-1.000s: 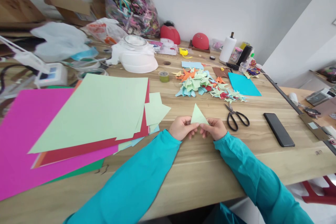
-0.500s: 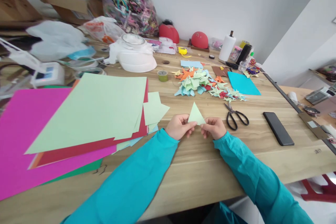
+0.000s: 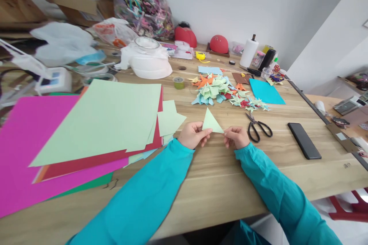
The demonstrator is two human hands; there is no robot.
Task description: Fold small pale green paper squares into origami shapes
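A small pale green paper triangle (image 3: 212, 122) is held up between both hands over the wooden table. My left hand (image 3: 194, 134) pinches its lower left part between thumb and fingers. At its right corner, my right hand (image 3: 236, 137) grips the tip with closed fingertips. Beyond the hands lies a pile of folded paper pieces (image 3: 214, 89) in green, orange, blue and red. Black-handled scissors (image 3: 257, 128), blades slightly apart, rest just right of my right hand. Left of my left hand are small pale green paper squares (image 3: 169, 120).
Large coloured sheets, pale green (image 3: 106, 118) on top, cover the table's left side. A black phone (image 3: 304, 140) lies at the right. A tape roll (image 3: 178, 82), a turquoise sheet (image 3: 267, 92) and a white paper roll (image 3: 249, 53) stand or lie farther back.
The paper triangle has turned slightly and shifted left with my left hand. My right hand has moved a little outward to the triangle's right corner.
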